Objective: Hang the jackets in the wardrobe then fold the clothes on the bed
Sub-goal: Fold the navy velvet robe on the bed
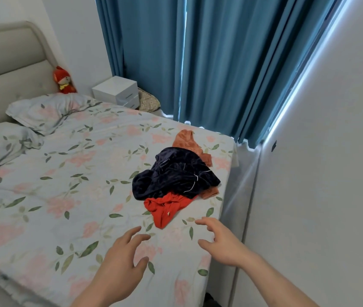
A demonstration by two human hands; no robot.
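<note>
A small heap of clothes lies near the right edge of the bed (50,196), which has a floral cover. A dark navy velvet garment (173,173) with white piping sits on top. Under it lies an orange garment (187,141), sticking out at the far side, and a red garment (167,207) spreads out at the near side. My left hand (123,262) hovers over the cover just short of the red garment, fingers spread and holding nothing. My right hand (220,242) hovers to the right of it, fingers loosely spread, also holding nothing.
Two floral pillows (47,111) lie at the padded headboard (10,69), with a red doll (62,80) in the corner. A white bedside cabinet (116,90) stands beyond the bed. Blue curtains (220,63) hang behind. A white wall (331,173) runs close along the bed's right side.
</note>
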